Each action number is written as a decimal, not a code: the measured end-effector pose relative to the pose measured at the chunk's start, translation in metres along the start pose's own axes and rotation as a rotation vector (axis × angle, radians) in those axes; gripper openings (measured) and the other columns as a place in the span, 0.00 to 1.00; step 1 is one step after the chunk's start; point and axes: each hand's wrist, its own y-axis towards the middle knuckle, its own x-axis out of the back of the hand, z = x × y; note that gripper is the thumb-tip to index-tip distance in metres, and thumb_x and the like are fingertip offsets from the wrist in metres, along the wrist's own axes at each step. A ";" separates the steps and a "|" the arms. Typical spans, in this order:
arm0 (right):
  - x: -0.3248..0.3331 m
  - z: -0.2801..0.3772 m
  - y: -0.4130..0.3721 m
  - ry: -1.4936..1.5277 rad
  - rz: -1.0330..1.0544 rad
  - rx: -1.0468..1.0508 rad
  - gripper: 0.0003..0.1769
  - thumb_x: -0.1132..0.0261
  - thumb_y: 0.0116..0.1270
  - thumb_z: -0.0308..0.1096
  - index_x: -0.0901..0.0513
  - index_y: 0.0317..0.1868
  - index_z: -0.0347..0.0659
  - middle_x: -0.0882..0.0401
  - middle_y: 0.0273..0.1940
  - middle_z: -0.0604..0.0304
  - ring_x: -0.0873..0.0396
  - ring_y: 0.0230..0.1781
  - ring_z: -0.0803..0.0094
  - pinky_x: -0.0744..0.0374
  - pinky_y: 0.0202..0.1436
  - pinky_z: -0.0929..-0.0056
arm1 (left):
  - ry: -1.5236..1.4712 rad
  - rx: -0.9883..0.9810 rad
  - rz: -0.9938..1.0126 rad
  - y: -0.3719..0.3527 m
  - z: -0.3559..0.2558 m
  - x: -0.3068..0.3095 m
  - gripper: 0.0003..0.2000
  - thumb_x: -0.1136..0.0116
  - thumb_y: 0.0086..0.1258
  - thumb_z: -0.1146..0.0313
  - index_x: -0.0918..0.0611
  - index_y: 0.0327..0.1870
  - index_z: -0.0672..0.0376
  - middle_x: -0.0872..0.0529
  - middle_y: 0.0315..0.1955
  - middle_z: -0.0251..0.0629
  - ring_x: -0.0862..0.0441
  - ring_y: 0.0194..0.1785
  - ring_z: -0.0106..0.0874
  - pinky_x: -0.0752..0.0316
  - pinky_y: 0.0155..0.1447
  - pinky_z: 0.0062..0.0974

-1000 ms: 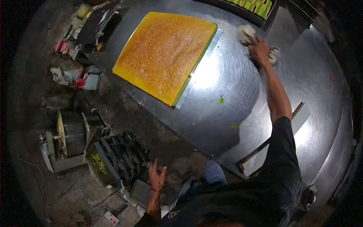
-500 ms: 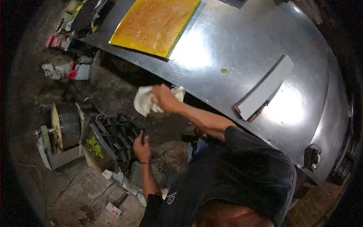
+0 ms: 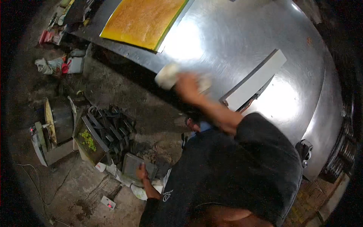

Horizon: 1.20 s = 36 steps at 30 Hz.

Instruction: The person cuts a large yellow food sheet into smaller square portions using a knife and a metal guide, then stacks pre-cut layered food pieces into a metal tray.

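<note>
My right hand [image 3: 188, 86] is closed on a crumpled white cloth [image 3: 167, 76], blurred by motion, at the near edge of the shiny metal table [image 3: 242, 36]. Just right of that hand, a long pale bar [image 3: 257, 81] with a dark side lies across the tabletop. My left hand [image 3: 142, 172] hangs low, its thumb apart from the fingers and nothing visible in it. Below it in the picture is the floor area, beside a flat grey slab [image 3: 132, 166]. An orange-yellow sheet [image 3: 143, 22] rests on the table's far left part.
Black metal pieces [image 3: 111, 126] fill a box at left, beside a drum-like machine [image 3: 60, 119]. A white container [image 3: 75, 65] and a bag stand on the floor. A metal clamp-like fitting [image 3: 305, 152] sits at the table's right edge. Cables run across the floor.
My right hand has carried the cloth rightward and up onto the table edge. My left hand has dropped lower, away from the black pieces. A small green scrap on the table no longer shows.
</note>
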 end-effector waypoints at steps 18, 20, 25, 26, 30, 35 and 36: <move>0.004 0.079 0.034 -0.117 0.343 0.082 0.16 0.53 0.73 0.31 0.24 0.53 0.32 0.19 0.44 0.42 0.18 0.40 0.54 0.18 0.45 0.57 | 0.524 0.365 0.083 0.040 -0.134 0.011 0.27 0.34 0.64 0.52 0.19 0.57 0.62 0.17 0.49 0.47 0.20 0.51 0.41 0.25 0.58 0.42; -0.033 0.066 -0.047 0.154 0.426 0.600 0.14 0.42 0.63 0.36 0.15 0.45 0.42 0.22 0.51 0.43 0.23 0.47 0.49 0.24 0.54 0.43 | 0.026 0.261 0.078 0.042 -0.168 0.013 0.27 0.37 0.64 0.47 0.18 0.54 0.62 0.16 0.48 0.47 0.18 0.47 0.38 0.24 0.54 0.41; 0.116 -0.013 0.048 0.191 -0.146 0.274 0.12 0.47 0.70 0.35 0.19 0.46 0.42 0.20 0.45 0.44 0.21 0.45 0.53 0.24 0.53 0.52 | 0.644 0.512 0.274 0.023 -0.152 0.067 0.22 0.36 0.65 0.51 0.16 0.47 0.63 0.16 0.47 0.46 0.19 0.44 0.36 0.26 0.49 0.40; 0.159 -0.017 0.056 0.572 -0.145 -0.217 0.14 0.48 0.72 0.38 0.20 0.50 0.42 0.25 0.53 0.45 0.26 0.53 0.54 0.26 0.54 0.52 | 0.580 0.286 0.223 0.020 -0.139 0.066 0.22 0.37 0.66 0.51 0.16 0.47 0.63 0.16 0.45 0.45 0.19 0.43 0.36 0.26 0.49 0.39; 0.108 0.001 -0.002 0.434 -0.464 -0.425 0.21 0.54 0.76 0.39 0.25 0.58 0.35 0.25 0.52 0.42 0.25 0.51 0.54 0.21 0.49 0.56 | 0.492 -0.074 0.058 0.045 -0.143 0.050 0.21 0.38 0.67 0.51 0.15 0.46 0.63 0.15 0.41 0.43 0.20 0.42 0.39 0.27 0.50 0.38; -0.037 0.037 -0.106 0.181 -0.119 0.390 0.18 0.37 0.63 0.27 0.17 0.54 0.46 0.22 0.46 0.50 0.21 0.47 0.59 0.19 0.54 0.60 | 0.414 -0.191 0.398 0.093 -0.246 -0.030 0.19 0.35 0.66 0.53 0.16 0.46 0.61 0.17 0.42 0.42 0.20 0.43 0.41 0.26 0.52 0.45; -0.006 0.051 -0.130 0.288 -0.140 0.418 0.21 0.35 0.59 0.26 0.17 0.54 0.48 0.22 0.47 0.52 0.21 0.48 0.59 0.19 0.54 0.62 | 0.271 -0.352 0.337 0.083 -0.256 -0.049 0.19 0.34 0.66 0.54 0.16 0.47 0.61 0.18 0.42 0.43 0.20 0.44 0.42 0.26 0.53 0.46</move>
